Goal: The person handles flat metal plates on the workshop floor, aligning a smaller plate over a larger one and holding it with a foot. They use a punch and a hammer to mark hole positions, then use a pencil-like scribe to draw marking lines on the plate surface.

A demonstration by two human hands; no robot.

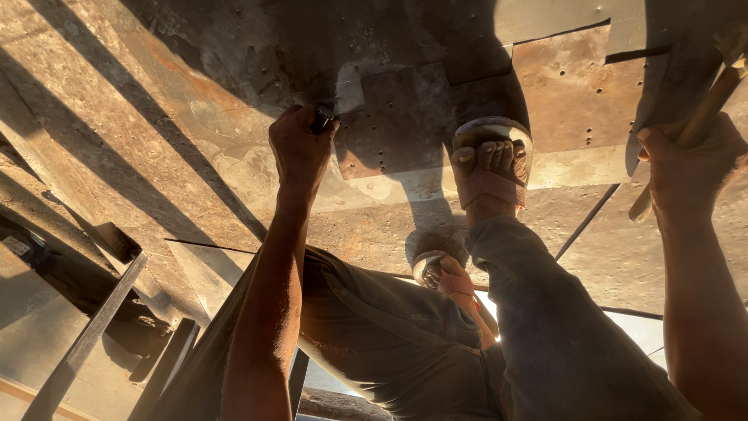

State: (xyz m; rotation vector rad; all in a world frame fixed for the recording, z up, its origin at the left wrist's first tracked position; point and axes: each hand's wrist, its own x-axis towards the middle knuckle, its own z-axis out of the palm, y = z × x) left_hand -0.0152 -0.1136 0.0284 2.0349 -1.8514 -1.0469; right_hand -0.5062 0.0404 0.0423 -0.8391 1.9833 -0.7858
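Metalwork underfoot: at ten o'clock of the sandalled foot (492, 168), the left hand (300, 148) is clenched around a short dark tool, seemingly a chisel (321, 121), its tip on the rusted riveted plate (573, 90). At three o'clock, the right hand (686, 168) grasps a wooden handle (705, 113), its head out of view. Judged from this, a clean blow calls for the chisel held steady and fingers kept below its struck end.

I see no packages, signs or screens anywhere here. The only candidate is a small pale rectangular tag (15, 245) at the far left edge, on dark metalwork; I can't make it out clearly.
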